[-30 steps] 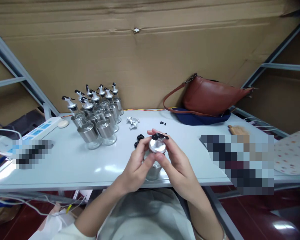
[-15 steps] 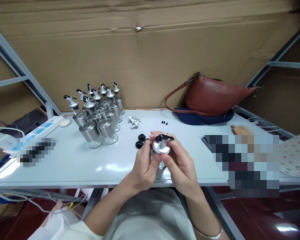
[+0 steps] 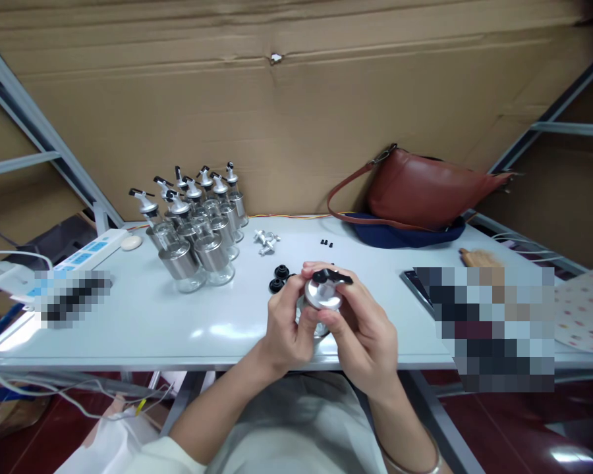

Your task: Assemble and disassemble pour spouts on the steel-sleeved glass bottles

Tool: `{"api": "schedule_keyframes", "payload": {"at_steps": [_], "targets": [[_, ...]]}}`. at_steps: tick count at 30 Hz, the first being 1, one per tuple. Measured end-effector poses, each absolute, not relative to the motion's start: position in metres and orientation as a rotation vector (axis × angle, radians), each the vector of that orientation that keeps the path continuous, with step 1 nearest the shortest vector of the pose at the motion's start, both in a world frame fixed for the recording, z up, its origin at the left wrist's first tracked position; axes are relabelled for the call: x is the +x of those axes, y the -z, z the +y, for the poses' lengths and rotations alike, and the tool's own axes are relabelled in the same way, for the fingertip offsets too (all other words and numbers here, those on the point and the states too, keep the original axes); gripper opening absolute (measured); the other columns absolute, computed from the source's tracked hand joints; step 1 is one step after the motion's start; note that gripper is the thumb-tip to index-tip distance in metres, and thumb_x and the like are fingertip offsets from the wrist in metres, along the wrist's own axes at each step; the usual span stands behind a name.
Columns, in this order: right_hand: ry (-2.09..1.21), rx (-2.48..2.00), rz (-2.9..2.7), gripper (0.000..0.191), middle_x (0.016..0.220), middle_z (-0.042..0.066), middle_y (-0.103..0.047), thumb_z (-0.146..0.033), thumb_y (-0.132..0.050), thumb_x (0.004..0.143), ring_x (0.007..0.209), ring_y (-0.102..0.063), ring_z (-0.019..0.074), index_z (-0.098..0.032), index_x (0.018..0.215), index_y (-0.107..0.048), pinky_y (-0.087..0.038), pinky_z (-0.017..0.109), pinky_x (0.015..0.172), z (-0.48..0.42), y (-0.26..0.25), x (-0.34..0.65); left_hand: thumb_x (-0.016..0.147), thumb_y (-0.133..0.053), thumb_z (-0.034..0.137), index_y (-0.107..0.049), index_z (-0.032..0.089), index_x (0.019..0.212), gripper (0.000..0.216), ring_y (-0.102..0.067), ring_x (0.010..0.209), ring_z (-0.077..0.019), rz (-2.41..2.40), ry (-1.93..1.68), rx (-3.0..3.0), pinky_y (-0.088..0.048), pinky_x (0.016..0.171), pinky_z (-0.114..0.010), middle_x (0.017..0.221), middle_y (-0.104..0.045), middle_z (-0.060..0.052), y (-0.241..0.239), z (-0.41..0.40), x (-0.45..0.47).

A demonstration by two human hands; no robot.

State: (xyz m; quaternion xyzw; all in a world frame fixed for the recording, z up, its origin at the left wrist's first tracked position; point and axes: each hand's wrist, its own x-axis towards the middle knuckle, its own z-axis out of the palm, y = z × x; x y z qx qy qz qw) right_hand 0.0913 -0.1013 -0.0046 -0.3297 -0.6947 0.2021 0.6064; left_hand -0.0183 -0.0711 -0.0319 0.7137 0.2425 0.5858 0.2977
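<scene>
Between my two hands is a silver pour spout with a black flip lever on top. My left hand closes its thumb and fingers on the spout's left side. From the other side my right hand grips the same spout, thumb at the near rim. Directly below, part of a glass bottle shows between the hands; whether the spout is seated in it cannot be made out. Several black stoppers lie just beyond my left fingers, partly covered by them.
Glass bottles with steel sleeves, several with spouts, stand at the left. Silver spout parts and small black caps lie mid-table. A brown bag rests on dark blue cloth at the back right. A power strip is far left.
The spout in my hands has shifted slightly to the right, and its black lever has turned a little. Less of the bottle shows below. The view has shifted slightly.
</scene>
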Motion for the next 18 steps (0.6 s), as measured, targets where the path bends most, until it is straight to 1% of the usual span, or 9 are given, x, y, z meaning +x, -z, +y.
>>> {"api": "schedule_keyframes", "payload": {"at_steps": [2,4,8,11,14,18], "targets": [[-0.476,-0.768,-1.598,0.028,0.120,0.009,-0.060,-0.022,-0.050,0.089,0.115,-0.055,0.0245,-0.024,0.117,-0.057,-0.046,0.039,0.096,-0.101,0.004,0.091,0.093,-0.032,0.048,-0.046,0.019,0.113,0.038,-0.058,0.075,-0.0167,0.638,-1.564,1.879,-0.047,0.068,-0.029,0.094,-0.061,-0.008,0.031,-0.071,-0.017],[-0.477,-0.787,-1.581,0.027,0.119,0.009,-0.060,-0.024,-0.051,0.089,0.112,-0.056,0.0243,-0.024,0.116,-0.058,-0.048,0.037,0.091,-0.100,0.004,0.092,0.093,-0.034,0.045,-0.049,0.020,0.110,0.034,-0.057,0.071,-0.0151,0.641,-1.573,1.859,-0.046,0.067,-0.027,0.091,-0.062,-0.006,0.030,-0.071,-0.016],[-0.474,-0.862,-1.540,0.024,0.110,0.008,-0.063,-0.028,-0.053,0.089,0.094,-0.062,0.0210,-0.023,0.111,-0.060,-0.052,0.030,0.072,-0.099,0.006,0.092,0.093,-0.037,0.043,-0.050,0.020,0.105,0.029,-0.052,0.062,-0.0118,0.646,-1.587,1.805,-0.043,0.061,-0.024,0.077,-0.058,0.000,0.029,-0.072,-0.015],[-0.497,-0.900,-1.536,0.022,0.102,0.008,-0.064,-0.031,-0.054,0.088,0.083,-0.062,0.0189,-0.022,0.106,-0.063,-0.051,0.028,0.065,-0.099,0.005,0.092,0.093,-0.037,0.045,-0.050,0.020,0.104,0.030,-0.050,0.059,-0.0114,0.665,-1.592,1.781,-0.043,0.059,-0.023,0.072,-0.055,0.001,0.031,-0.073,-0.015],[-0.532,-0.921,-1.492,0.021,0.100,0.007,-0.065,-0.033,-0.055,0.087,0.084,-0.063,0.0196,-0.023,0.104,-0.064,-0.052,0.029,0.066,-0.100,0.005,0.090,0.093,-0.036,0.046,-0.049,0.019,0.107,0.033,-0.053,0.062,-0.0128,0.685,-1.556,1.768,-0.044,0.061,-0.025,0.076,-0.058,-0.001,0.032,-0.074,-0.016],[-0.646,-0.909,-1.349,0.024,0.106,0.007,-0.065,-0.037,-0.054,0.087,0.095,-0.063,0.0220,-0.023,0.106,-0.063,-0.054,0.033,0.078,-0.099,0.005,0.082,0.093,-0.037,0.046,-0.048,0.019,0.110,0.033,-0.059,0.076,-0.0162,0.689,-1.551,1.774,-0.047,0.068,-0.027,0.093,-0.063,-0.006,0.027,-0.076,-0.016]]}}
